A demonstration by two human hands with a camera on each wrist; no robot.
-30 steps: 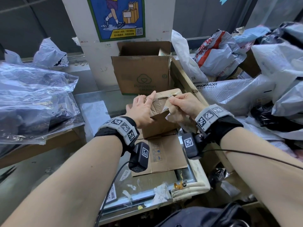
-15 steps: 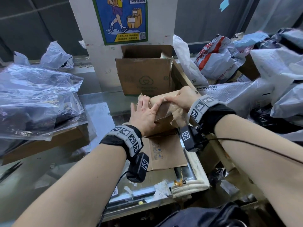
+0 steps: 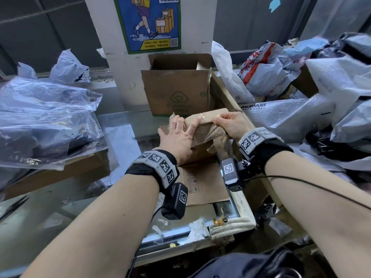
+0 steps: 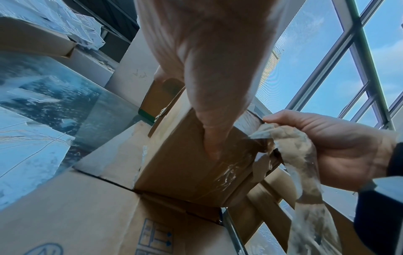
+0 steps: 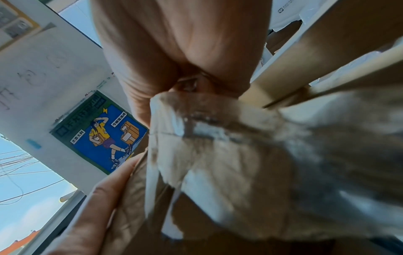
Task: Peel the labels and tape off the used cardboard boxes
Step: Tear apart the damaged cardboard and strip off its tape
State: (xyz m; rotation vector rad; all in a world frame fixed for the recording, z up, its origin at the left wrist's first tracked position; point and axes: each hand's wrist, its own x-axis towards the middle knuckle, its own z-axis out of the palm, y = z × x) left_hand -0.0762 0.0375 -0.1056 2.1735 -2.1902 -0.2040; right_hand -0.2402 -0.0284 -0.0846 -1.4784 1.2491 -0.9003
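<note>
A small brown cardboard box (image 3: 202, 135) stands on a flattened cardboard sheet (image 3: 202, 183) at the middle of the glass counter. My left hand (image 3: 178, 135) lies flat on the box's top and near side, fingers straight, pressing it down; the thumb (image 4: 209, 138) presses on the box's side (image 4: 187, 165). My right hand (image 3: 230, 123) is curled round a strip of clear tape (image 4: 290, 146) with brown paper fibres stuck to it. The strip (image 5: 229, 155) hangs loose below my fist and still joins the box at its upper right edge.
An open cardboard box (image 3: 176, 87) stands just behind, against a white pillar with a blue poster (image 3: 148, 23). Clear plastic sheeting (image 3: 44, 121) is heaped at left, grey courier bags (image 3: 321, 97) at right. Scraps of tape (image 3: 196, 229) lie near the counter's front edge.
My left hand has gone from gripping the box's edge to lying flat on it. My right hand has pulled the tape strip rightward, away from the box. The head view has shifted slightly.
</note>
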